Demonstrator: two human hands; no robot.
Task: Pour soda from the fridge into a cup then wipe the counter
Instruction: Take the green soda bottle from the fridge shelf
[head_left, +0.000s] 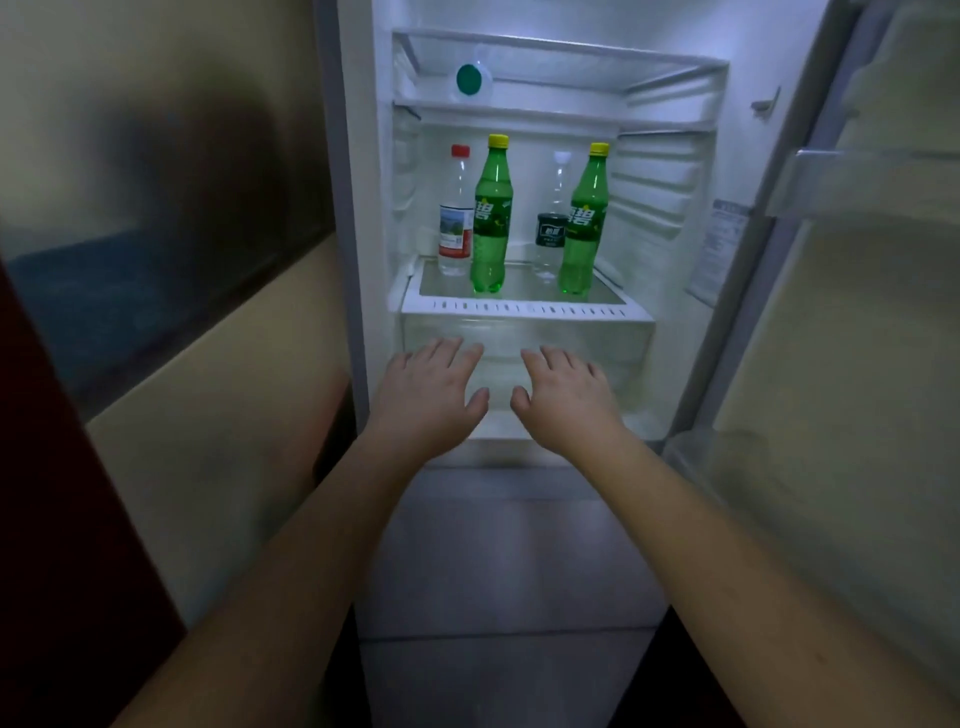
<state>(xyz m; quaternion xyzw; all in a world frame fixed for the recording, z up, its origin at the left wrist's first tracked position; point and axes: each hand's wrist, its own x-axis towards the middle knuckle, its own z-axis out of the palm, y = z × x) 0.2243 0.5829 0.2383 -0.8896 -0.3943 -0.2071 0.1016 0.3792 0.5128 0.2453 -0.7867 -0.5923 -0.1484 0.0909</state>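
The fridge stands open in front of me. Two green soda bottles with yellow caps stand upright on its lower glass shelf (524, 306), one at the left (491, 218) and one at the right (584, 223). My left hand (431, 395) and my right hand (566, 397) are stretched out side by side below that shelf, in front of the clear drawer (631, 348). Both hands are flat, fingers apart, and hold nothing. Neither touches a bottle.
A clear water bottle with a red cap (456, 213) stands behind the left soda. Another clear bottle with a dark label (551, 218) stands behind the right one. A bottle with a green cap (470, 79) lies on the upper shelf. The fridge door (841, 291) hangs open at right; a wall is at left.
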